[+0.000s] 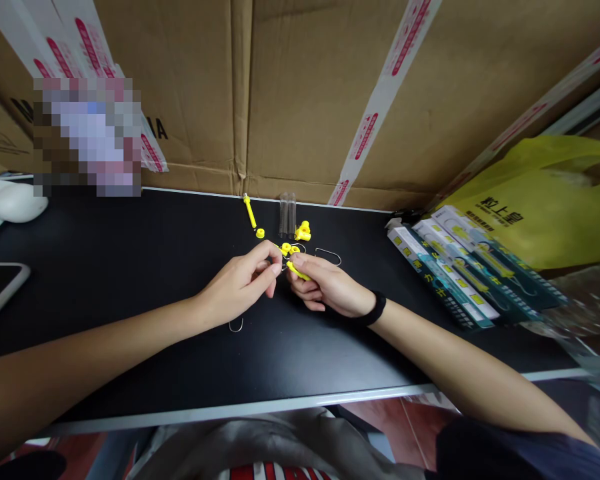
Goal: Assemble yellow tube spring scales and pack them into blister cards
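My right hand (325, 283), a black band on its wrist, pinches a small yellow plastic piece (297, 271) between thumb and fingers. Close beside it, my left hand (247, 273) is closed in a pinch at a bit of thin metal by the yellow piece; its fingers hide most of what they grip. Just beyond the hands lie yellow caps (291, 249), a metal hook (330, 255), two clear tubes (287, 217) and more yellow parts (303, 231). A yellow rod (251, 212) and a loose cap (260, 233) rest farther left. Another metal hook (236, 325) lies below my left wrist.
Printed boxes (460, 273) stand at the right of the black table (145, 267), before a yellow plastic bag (545, 200). Large cardboard boxes (300, 100) wall off the back. A white-edged device (0, 290) and a white object (17, 202) are at the left.
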`<state>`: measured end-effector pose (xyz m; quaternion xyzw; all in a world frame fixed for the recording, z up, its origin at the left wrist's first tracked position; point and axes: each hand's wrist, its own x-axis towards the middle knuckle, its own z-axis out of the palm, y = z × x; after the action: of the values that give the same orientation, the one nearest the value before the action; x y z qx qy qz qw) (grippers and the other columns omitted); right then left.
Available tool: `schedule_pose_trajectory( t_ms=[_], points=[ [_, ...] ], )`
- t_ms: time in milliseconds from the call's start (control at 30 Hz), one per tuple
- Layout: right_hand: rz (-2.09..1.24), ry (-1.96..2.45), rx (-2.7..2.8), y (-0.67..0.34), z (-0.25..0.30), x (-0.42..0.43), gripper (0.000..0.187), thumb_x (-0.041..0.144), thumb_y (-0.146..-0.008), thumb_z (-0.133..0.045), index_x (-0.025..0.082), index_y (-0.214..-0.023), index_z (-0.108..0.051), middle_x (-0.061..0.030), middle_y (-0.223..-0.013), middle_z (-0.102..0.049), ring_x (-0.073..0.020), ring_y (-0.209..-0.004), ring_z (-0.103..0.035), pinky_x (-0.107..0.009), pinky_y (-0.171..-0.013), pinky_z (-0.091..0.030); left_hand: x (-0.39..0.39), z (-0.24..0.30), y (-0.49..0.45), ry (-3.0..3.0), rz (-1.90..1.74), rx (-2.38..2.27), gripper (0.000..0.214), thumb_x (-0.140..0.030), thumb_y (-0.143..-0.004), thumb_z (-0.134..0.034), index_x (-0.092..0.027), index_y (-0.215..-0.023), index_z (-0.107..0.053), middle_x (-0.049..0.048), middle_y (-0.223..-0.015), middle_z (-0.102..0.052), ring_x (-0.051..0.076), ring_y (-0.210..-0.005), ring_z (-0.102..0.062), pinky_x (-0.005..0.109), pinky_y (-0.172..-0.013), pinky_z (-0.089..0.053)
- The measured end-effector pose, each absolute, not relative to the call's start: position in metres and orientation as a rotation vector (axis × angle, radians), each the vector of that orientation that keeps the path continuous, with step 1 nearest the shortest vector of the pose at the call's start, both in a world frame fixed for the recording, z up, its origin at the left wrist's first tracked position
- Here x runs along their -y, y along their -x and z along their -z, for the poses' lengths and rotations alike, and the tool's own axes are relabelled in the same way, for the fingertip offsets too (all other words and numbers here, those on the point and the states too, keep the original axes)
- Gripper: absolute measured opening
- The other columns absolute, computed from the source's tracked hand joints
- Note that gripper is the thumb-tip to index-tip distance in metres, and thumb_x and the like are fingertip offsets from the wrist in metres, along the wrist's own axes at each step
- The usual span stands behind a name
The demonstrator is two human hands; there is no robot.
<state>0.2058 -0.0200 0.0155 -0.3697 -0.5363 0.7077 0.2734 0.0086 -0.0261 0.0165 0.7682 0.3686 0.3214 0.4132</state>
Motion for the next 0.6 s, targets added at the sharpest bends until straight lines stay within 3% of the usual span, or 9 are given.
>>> schedule_pose_trajectory(
  t_ms=[267,600],
  points=[
    [-1.975,0.873,1.471,-0.2055,-0.0159,0.0207,0.036,0.049,-0.092,-0.049,0.021,-0.073,-0.04,0.0104,-0.053,-0.024,-0.0053,-0.042,-0.018,-0.014,-0.031,-0.026,0.0258,-0.0166,-0.0087,-1.887,-0.843,-0.918,0.017,-0.037,-0.096,-0.044,-0.02,-0.094,-0.048,-0.0079,-0.06,-0.049,0.004,-0.044,-0.042,0.016,-0.045,-0.033],
    [-1.974,0.841,1.518,-0.2057,-0.0136,0.0206,0.036,0.049,-0.093,-0.046,0.02,-0.073,-0.04,0.011,-0.051,-0.025,-0.0047,-0.04,-0.019,-0.014,-0.032,-0.029,0.026,-0.0163,-0.0082,-1.818,-0.798,-0.853,0.015,-0.034,-0.095,-0.045,-0.02,-0.094,-0.048,-0.0046,-0.071,-0.056,0.003,-0.043,-0.047,0.014,-0.042,-0.038]
  ],
)
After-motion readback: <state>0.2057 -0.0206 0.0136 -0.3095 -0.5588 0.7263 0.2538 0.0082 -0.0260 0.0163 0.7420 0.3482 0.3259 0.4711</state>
